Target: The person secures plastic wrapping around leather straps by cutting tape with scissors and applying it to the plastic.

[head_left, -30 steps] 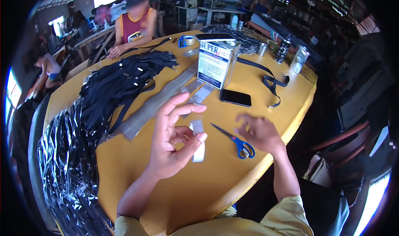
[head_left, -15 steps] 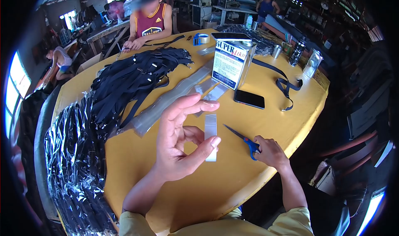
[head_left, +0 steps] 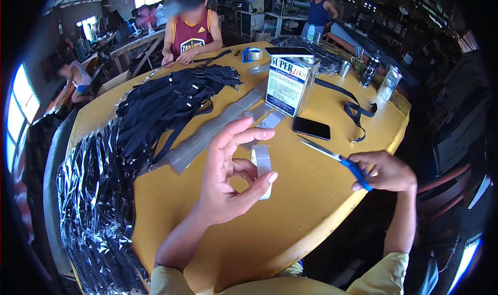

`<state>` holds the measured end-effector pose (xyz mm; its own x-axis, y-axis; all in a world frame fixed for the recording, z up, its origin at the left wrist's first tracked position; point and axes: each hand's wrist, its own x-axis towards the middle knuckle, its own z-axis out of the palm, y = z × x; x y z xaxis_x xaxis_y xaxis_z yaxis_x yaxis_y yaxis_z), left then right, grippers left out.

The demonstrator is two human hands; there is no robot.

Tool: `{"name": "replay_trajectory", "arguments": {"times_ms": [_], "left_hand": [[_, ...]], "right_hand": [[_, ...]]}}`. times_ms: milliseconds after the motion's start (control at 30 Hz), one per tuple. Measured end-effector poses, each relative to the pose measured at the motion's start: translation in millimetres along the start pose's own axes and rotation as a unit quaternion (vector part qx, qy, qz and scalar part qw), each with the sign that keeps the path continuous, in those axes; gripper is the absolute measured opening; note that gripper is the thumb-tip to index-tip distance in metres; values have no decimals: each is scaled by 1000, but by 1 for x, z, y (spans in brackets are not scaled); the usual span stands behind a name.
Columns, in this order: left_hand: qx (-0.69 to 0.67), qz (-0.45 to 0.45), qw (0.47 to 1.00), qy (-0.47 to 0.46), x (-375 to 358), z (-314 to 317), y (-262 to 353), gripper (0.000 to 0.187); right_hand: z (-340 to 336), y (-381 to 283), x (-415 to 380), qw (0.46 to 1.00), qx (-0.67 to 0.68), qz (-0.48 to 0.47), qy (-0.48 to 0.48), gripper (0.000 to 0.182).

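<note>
My left hand [head_left: 228,175] is raised over the yellow table [head_left: 207,258], pinching a short, pale translucent strip [head_left: 263,162] between thumb and a finger; its upper fingers are spread and curved above the strip. To the right, my right hand [head_left: 381,171] grips the blue handles of a pair of scissors [head_left: 350,165]. The blades point up and left, toward a black phone [head_left: 312,128]. Behind the phone stands a white and blue tin [head_left: 290,85]. Long clear plastic strips [head_left: 218,126] lie beyond my left hand.
Black straps with buckles [head_left: 166,98] are heaped at the left, beside wrapped black bundles [head_left: 98,207]. A loose black strap [head_left: 353,108], a tumbler [head_left: 370,69] and a foil-like container [head_left: 388,83] occupy the right. A person [head_left: 192,33] is across the table; others are farther back.
My right hand has lifted the scissors and moved right and up, away from the tabletop. The strip in my left hand has turned slightly. A person in the background now stands more upright.
</note>
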<state>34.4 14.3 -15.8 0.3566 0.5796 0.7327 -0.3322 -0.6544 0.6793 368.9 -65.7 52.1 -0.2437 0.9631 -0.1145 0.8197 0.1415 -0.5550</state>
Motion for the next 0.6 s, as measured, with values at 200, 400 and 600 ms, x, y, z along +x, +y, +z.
{"name": "replay_trajectory", "arguments": {"times_ms": [200,400,600], "left_hand": [[-1,4,1000,-4,-1,2,-3,84],[0,-3,1000,0,-2,4,-2,84],[15,-3,1000,10,-1,1,-1,85]], "right_hand": [[-38,-40,-7,991,-121,-63,-8,66],[-34,-60,2,982,-156,-106,-27,57],[-34,-64,4,980,-165,-108,-13,58]]}}
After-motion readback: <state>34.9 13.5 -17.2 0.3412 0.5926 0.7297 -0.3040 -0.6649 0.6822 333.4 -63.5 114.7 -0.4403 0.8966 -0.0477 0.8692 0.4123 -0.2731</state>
